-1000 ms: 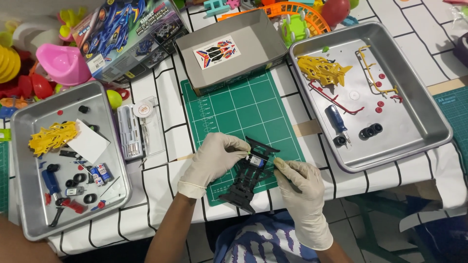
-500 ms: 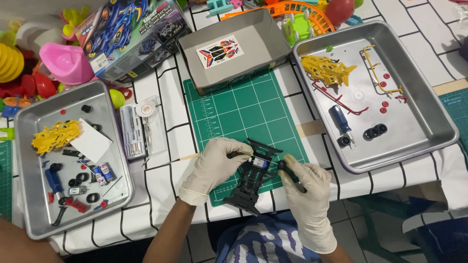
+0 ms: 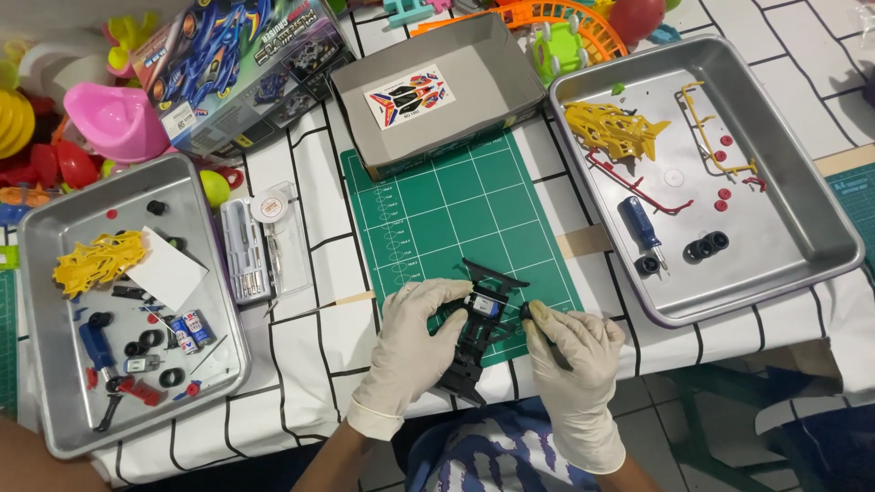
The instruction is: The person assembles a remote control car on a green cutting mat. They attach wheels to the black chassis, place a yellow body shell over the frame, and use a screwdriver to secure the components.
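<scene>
Fingers of the gloved left hand are curled onto the side of the black plastic toy-car chassis, held just above the near edge of the green cutting mat on the worktop. Fingers of the gloved right hand are pinched on a thin dark tool touching the chassis. Chassis is judged light, stiff, thin-ribbed and breakable; best gripped by its side rails. Right steel tray: yellow body shell, blue screwdriver. Left steel tray: yellow sprue, black wheels.
</scene>
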